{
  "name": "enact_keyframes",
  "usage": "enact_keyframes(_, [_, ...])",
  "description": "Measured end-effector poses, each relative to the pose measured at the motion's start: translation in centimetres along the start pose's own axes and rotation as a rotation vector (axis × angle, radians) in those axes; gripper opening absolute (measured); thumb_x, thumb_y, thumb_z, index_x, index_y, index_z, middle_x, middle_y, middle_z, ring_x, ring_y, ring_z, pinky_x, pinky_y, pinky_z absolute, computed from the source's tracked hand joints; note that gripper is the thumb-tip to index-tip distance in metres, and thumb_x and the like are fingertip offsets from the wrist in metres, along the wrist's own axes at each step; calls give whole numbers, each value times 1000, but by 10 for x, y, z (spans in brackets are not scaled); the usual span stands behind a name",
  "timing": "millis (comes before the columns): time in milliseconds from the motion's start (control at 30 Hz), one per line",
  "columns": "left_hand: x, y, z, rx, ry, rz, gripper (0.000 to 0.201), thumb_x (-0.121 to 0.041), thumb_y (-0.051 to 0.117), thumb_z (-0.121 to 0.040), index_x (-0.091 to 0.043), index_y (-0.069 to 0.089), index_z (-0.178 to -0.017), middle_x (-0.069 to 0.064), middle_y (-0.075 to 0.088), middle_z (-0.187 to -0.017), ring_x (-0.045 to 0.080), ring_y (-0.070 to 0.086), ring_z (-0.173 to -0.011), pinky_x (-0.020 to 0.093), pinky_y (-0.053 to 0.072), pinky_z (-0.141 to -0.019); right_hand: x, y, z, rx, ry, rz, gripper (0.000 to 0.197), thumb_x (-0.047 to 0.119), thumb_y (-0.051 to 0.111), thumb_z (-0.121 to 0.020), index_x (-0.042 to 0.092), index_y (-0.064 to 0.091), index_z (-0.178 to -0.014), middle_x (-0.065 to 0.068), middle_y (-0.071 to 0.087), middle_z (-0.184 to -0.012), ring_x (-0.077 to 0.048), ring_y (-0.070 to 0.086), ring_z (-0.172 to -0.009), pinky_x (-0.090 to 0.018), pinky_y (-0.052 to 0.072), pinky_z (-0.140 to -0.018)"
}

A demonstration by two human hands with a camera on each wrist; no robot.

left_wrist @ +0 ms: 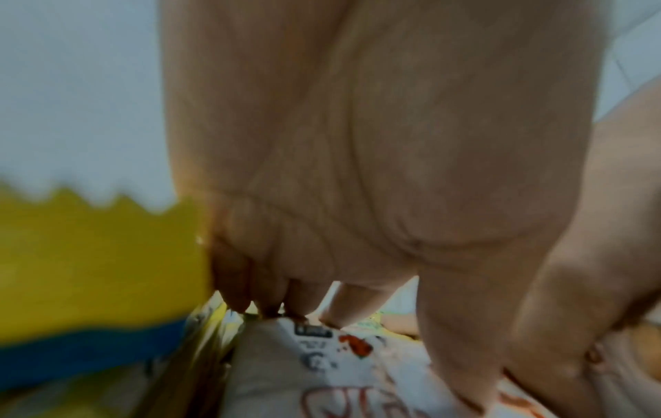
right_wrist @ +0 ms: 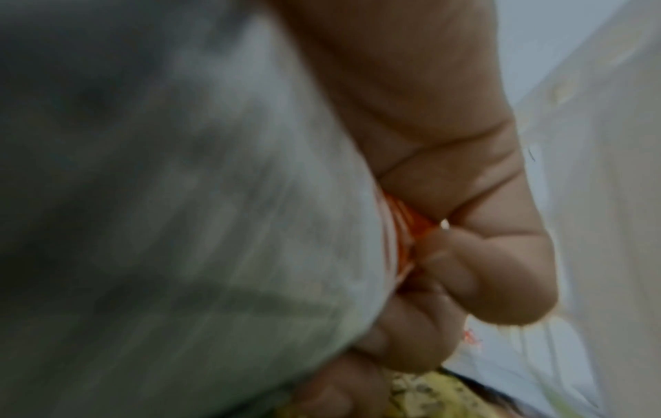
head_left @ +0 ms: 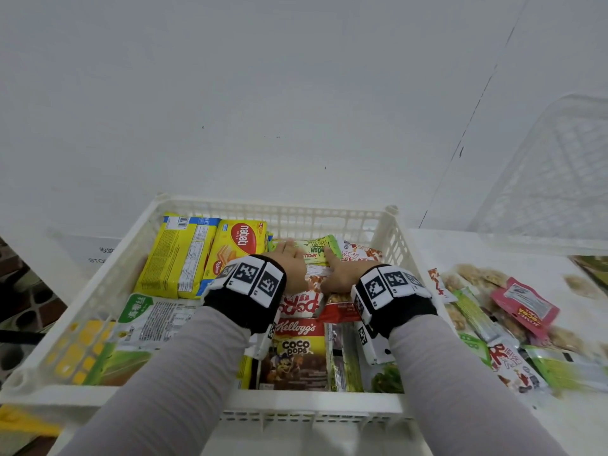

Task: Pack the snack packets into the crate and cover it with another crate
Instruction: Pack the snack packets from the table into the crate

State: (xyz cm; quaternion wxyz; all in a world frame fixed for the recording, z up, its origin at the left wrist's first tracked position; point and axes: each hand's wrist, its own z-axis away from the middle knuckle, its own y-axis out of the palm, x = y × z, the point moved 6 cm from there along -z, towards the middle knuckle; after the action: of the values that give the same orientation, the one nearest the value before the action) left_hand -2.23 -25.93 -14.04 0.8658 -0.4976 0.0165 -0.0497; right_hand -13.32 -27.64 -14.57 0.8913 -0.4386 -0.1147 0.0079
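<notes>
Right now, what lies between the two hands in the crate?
Head view: a green packet, touched by left hand and right hand.

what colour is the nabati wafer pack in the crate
Yellow with a red logo oval, nabati wafer pack; clearest in the head view.

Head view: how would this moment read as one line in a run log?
stage: packing | left hand: on green packet | right hand: holding packets | crate: partly filled | table packets: waiting | second crate: aside

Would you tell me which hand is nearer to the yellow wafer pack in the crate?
Left. The left hand lies just right of the yellow wafer pack, almost touching it; the right hand is farther right, beyond the left hand, inside the crate.
</notes>
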Motion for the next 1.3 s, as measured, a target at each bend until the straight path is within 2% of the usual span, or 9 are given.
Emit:
enact_keyframes(200, [2,5,-6,-61,-43,-32,83,-50,38,-95,-5,-7,-149,16,-16,-156,29,-9,-145,41,4,-119,-5,-4,-3,29,-36,-74,88,37,53,-92,27,-14,-149,-18,38,-144,-31,48,-121,-30,41,-93])
enact_keyframes(300, [2,6,-7,-78,-48,-29,84,-49,39,-96,-3,-7,-148,18,-15,-155,30,-9,-145,41,3,-119,-8,-14,-3,-39,-28,-112,69,35,52,-92,16,17,-147,-14,56,-122,-25,57,-102,-29,44,-83])
enact_keyframes(367, [2,5,-5,-84,-43,-45,85,-49,40,-95,1,-5,-148,21,-13,-155,33,-8,-145,43,5,-119,-12,-27,-3,-151,-34,-144,39,34,50,-90,8,52,-119,-8,62,-99,-21,62,-89,-29,48,-78])
enact_keyframes(467, [0,-5,2,-116,-11,-12,77,-47,42,-95,3,13,-146,24,-5,-155,36,3,-144,45,14,-118,-23,-50,0,-405,-73,-425,26,31,50,-90,11,57,-76,-1,61,-70,-15,59,-64,-28,52,-69])
enact_keyframes(633, [0,-49,23,-472,128,868,30,-25,29,-102,-6,49,-112,15,56,-114,32,56,-110,39,46,-90,-35,-69,8,-600,-84,-717,40,36,48,-94,14,49,-61,-1,52,-58,-16,51,-56,-29,43,-59])
enact_keyframes(767, [-7,-45,24,-273,164,1492,23,-25,46,-98,-15,45,-118,7,58,-97,27,66,-83,37,57,-76,-38,-67,6,-497,-45,-792,44,41,36,-98,9,53,-73,-12,61,-84,-30,62,-82,-41,50,-84])
enact_keyframes(933, [-17,-35,15,-238,189,1285,25,-9,58,-91,0,54,-114,24,61,-105,39,65,-97,45,55,-83,-34,-64,12,-350,-49,-572,39,29,47,-96,-6,65,-96,-21,67,-99,-23,59,-77,-29,46,-68])
enact_keyframes(1067, [-21,-25,7,-214,165,1034,24,-2,56,-91,0,57,-114,22,62,-111,36,66,-95,48,54,-85,-35,-60,21,-258,-97,-521,19,27,66,-86,11,65,-97,-9,68,-98,-17,59,-81,-27,47,-71])
enact_keyframes(1300, [-30,-29,3,-468,161,469,29,-3,50,-89,-12,60,-114,11,56,-115,28,57,-105,41,50,-88,-35,-39,18,-182,78,10,28,19,67,-84,2,66,-107,-7,67,-106,-20,62,-93,-25,49,-72])
